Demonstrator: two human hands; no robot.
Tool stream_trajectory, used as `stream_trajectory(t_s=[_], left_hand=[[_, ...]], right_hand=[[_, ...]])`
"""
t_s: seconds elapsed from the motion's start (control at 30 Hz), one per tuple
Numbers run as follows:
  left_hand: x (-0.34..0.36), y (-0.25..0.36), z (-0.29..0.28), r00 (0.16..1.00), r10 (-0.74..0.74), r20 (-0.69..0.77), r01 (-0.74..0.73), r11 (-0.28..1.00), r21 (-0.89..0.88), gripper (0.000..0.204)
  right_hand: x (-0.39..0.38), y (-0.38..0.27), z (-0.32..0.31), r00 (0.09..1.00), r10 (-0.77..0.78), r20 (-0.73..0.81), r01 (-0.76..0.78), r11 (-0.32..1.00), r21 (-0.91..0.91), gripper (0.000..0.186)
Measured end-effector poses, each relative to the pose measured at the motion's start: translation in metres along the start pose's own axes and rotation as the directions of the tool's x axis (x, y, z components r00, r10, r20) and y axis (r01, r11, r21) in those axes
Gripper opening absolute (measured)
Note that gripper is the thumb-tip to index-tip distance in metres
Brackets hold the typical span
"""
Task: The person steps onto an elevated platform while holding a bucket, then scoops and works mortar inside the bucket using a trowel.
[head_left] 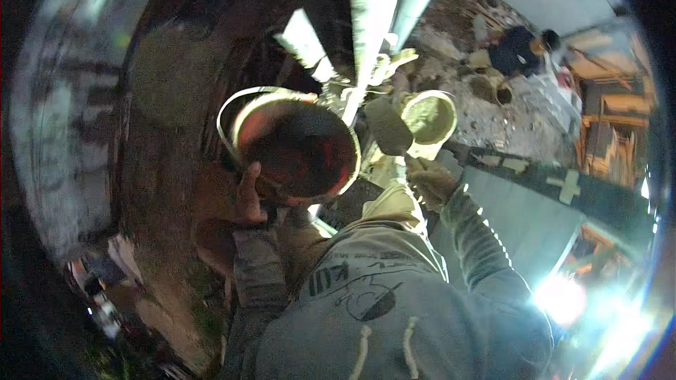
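My left hand (250, 197) grips the near left rim of a large bucket (299, 148), thumb over the edge. The bucket is tilted toward me, its inside dark and reddish, with a wire handle looped at its left. My right hand (431, 181) is closed around the handle end of a trowel with a dark, flat, round-cornered blade (388, 127). That blade hangs between the bucket and a smaller pale bucket (429, 118) farther right. What lies deep inside the large bucket is too dark to make out.
Bright upright posts (377, 21) rise just beyond the buckets. Rubble ground (486, 109) spreads at the far right, where another person (520, 51) in dark clothing bends down. A grey panel (517, 204) lies right of my arm. A glaring lamp (561, 300) shines at lower right.
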State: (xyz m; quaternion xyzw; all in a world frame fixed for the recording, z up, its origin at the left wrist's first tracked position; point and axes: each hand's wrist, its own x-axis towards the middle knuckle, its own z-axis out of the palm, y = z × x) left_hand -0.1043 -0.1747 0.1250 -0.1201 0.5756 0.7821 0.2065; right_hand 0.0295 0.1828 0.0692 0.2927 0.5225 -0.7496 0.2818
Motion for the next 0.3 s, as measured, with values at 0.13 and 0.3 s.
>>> stream_trajectory(t_s=[0.13,0.3], left_hand=[[-0.009,-0.028,0.018,0.884,-0.355,-0.304,0.368,0.93,-0.018,0.036],[-0.009,-0.086,0.046,0.903,-0.403,-0.149,0.43,0.851,0.302,0.044]], right_hand=[[-0.017,0.049,-0.018,0.982,0.034,-0.184,-0.006,0.988,0.153,0.038],[-0.033,0.092,-0.04,0.934,0.008,-0.357,0.148,0.901,0.408,0.041]])
